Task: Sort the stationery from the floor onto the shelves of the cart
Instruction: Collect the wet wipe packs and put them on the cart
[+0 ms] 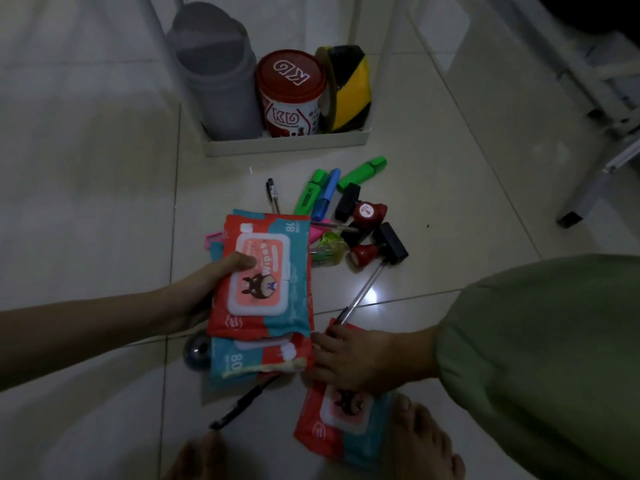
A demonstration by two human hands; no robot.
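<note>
1. Gripping a pack of wet wipes [266,271] from its left side, the left hand [204,292] holds it above the floor [86,168], thumb curled over the top of the flap label.
2. A second wipes pack [256,358] lies just under the held one, beside a dark metal ball [196,353].
3. The right hand [356,358] rests on a third wipes pack [343,420] on the floor, fingers bent down onto it; whether they pinch it I cannot tell. A silver pen [363,289] runs just past its fingertips.
4. A black pen [239,408] lies on the floor between the lower packs.
5. Further ahead sits the loose stationery: green highlighters [362,173], a blue marker [327,195], red-topped stamps [369,211] and black blocks [393,242], clustered together.
6. The cart's bottom shelf [284,147] holds a grey bin [214,77], a red-lidded tub [291,95] and a yellow-black tape roll [348,88], side by side.
</note>
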